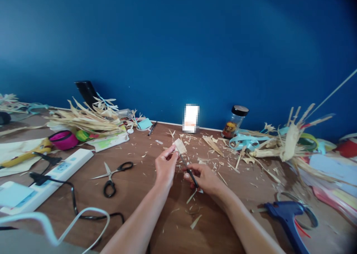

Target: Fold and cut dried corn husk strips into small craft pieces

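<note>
Between the thumb and fingers of my left hand is a small, pale, squarish piece of corn husk. My right hand is closed around the black handle of a pair of scissors. Their thin blades point up and away, reaching the husk piece beside my left fingertips. Part of the handle is hidden by my right fingers. Pale husk scraps lie scattered on the brown table around both hands. A second pair of scissors with black handles rests spread apart to the left.
A white power strip with plugs and cables sits at left, near a husk bundle. A blue glue gun lies at front right. Along the blue wall stand a black-lidded jar and a pixelated bright rectangle. More husks lie right.
</note>
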Motion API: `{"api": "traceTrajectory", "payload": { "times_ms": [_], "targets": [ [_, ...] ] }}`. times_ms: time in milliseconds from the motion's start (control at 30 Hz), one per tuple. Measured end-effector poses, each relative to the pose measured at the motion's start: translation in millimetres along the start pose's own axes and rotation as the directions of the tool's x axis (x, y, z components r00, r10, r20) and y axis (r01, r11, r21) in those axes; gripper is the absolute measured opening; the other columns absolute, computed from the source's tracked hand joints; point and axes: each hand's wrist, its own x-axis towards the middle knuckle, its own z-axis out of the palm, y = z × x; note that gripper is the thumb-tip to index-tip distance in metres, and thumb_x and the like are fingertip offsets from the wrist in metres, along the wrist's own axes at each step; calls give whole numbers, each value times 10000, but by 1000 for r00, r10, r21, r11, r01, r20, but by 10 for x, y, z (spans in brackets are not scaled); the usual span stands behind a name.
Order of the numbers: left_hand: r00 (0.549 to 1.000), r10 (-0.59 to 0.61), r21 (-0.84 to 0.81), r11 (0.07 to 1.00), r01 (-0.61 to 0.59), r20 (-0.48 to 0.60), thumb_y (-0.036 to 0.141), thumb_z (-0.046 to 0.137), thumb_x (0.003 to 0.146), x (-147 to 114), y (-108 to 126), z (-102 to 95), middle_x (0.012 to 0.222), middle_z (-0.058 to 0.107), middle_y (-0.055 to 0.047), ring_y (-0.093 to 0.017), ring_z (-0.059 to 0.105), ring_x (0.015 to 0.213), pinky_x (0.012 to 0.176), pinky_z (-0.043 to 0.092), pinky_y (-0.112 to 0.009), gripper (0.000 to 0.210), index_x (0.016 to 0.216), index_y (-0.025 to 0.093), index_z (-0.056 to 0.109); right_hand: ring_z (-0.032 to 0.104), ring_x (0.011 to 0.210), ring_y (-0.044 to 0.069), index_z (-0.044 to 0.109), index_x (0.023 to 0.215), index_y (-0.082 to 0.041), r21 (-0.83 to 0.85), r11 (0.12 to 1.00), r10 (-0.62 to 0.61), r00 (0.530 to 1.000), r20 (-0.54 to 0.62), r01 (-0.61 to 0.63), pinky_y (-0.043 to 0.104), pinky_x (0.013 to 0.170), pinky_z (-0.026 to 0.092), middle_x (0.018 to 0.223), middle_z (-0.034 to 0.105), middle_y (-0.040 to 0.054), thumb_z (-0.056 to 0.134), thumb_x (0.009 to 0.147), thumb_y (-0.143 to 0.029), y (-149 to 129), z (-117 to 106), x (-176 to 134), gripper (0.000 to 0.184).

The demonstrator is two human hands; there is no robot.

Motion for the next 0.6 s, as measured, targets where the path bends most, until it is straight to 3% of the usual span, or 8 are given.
{"api": "traceTrajectory", "payload": {
  "times_ms": [600],
  "targets": [
    [999,-44,26,999,44,-19,191,677,617,15,-19,-9,860,695,-76,-128,614,669,653,491,-255,347,958,125,666,484,425,90,619,971,-201,-54,998,-10,1000,-23,9,174,386,331,501,526,-42,608,715,-403,6,10,-2,326]
  ]
}}
